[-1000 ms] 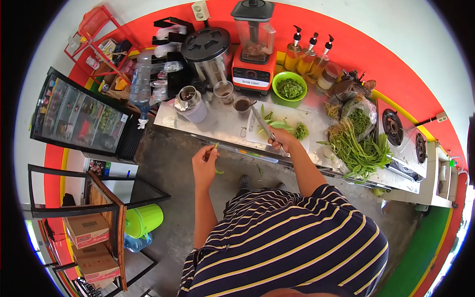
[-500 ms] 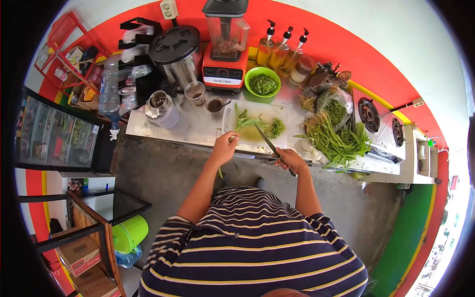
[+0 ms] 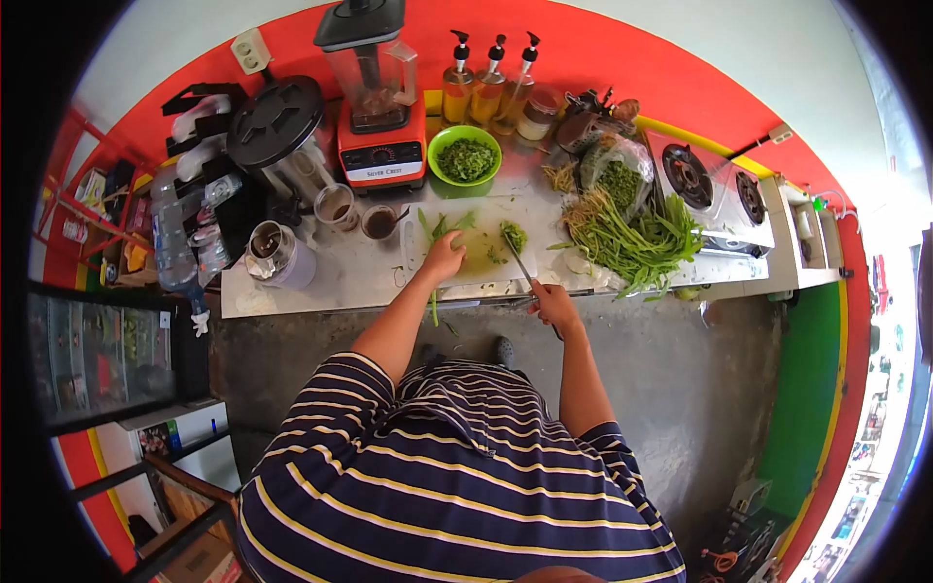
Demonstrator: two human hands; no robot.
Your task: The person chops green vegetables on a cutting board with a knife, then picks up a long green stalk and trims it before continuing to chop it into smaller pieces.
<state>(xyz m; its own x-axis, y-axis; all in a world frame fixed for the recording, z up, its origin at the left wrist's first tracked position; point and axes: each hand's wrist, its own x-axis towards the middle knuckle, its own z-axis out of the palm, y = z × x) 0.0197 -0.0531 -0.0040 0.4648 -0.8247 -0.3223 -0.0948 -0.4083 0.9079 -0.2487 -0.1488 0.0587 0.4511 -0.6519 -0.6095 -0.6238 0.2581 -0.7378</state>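
Observation:
My right hand (image 3: 554, 306) is closed round the handle of a kitchen knife (image 3: 522, 264). Its blade tip meets a small heap of chopped greens (image 3: 512, 236) on the white cutting board (image 3: 413, 255). At the board's left part, my left hand (image 3: 445, 257) has its fingers curled over leafy greens (image 3: 447, 223); a green stem (image 3: 434, 309) hangs below the counter edge beside that wrist. A green bowl (image 3: 437, 170) behind the board holds more chopped greens (image 3: 466, 159).
Right of the board lies a pile of long-stemmed greens (image 3: 637, 238) beside a plastic bag (image 3: 622, 175). A gas stove (image 3: 714, 209) stands farther right. Behind are a red blender (image 3: 382, 155) and pump bottles (image 3: 486, 92). Cups (image 3: 379, 222) and a steel container (image 3: 280, 257) stand left.
My left hand has moved forward over the board onto the leaves. The knife has shifted to the heap of chopped greens, its tip now against it. The head view has turned slightly right.

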